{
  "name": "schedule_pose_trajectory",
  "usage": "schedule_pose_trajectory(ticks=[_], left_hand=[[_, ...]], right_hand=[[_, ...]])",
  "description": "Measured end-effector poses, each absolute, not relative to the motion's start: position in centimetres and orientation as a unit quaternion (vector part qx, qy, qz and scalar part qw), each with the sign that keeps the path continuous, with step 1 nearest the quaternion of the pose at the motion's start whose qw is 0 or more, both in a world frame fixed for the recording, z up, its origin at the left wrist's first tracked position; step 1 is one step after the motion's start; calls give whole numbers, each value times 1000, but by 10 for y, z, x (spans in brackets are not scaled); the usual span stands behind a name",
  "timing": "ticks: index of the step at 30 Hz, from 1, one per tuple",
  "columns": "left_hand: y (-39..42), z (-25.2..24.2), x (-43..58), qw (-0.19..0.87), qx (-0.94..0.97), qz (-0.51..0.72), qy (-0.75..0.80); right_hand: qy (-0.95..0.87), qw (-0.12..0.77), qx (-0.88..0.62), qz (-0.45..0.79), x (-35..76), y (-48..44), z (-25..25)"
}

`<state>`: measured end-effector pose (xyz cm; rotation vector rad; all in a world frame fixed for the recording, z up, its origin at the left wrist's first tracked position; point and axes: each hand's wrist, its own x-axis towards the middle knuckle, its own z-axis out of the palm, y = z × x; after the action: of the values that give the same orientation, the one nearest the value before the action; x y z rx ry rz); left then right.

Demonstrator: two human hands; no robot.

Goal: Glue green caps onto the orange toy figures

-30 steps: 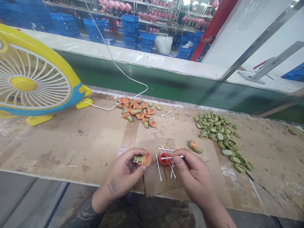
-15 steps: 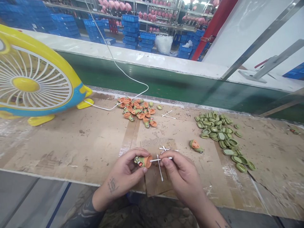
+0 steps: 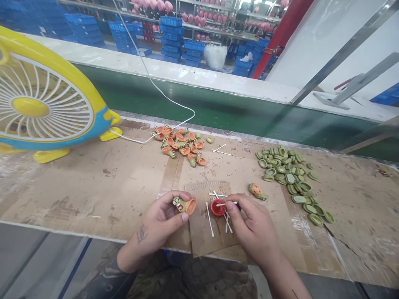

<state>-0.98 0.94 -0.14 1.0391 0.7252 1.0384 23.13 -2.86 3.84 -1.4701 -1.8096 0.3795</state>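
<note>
My left hand is closed round a small orange and green toy part, its orange flared end pointing right. My right hand pinches a white cotton swab, whose tip sits in a small red cap on the cardboard. Loose cotton swabs lie beside the cap. A single finished orange and green piece lies just right of my right hand.
A pile of orange and green parts lies at the back centre. Several green oval pieces spread to the right. A yellow and blue fan stands at the left with a white cable. A green conveyor runs behind the bench.
My right hand moved the swab away from the toy part's orange end and back right into the red cap. My left hand kept the part and tilted it slightly.
</note>
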Motion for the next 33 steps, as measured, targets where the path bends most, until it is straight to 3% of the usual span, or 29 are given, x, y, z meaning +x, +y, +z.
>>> schedule_pose_trajectory(ticks=[6, 13, 17, 33], left_hand=[[12, -3, -8, 672, 455, 469, 347], [11, -1, -10, 698, 440, 449, 343], [10, 1, -11, 708, 441, 437, 336], [10, 10, -9, 728, 413, 400, 373]], right_hand=[[-733, 321, -580, 151, 232, -28, 31], [-626, 469, -557, 277, 220, -34, 42], [-609, 476, -530, 349, 206, -36, 42], [-667, 452, -512, 299, 196, -25, 42]])
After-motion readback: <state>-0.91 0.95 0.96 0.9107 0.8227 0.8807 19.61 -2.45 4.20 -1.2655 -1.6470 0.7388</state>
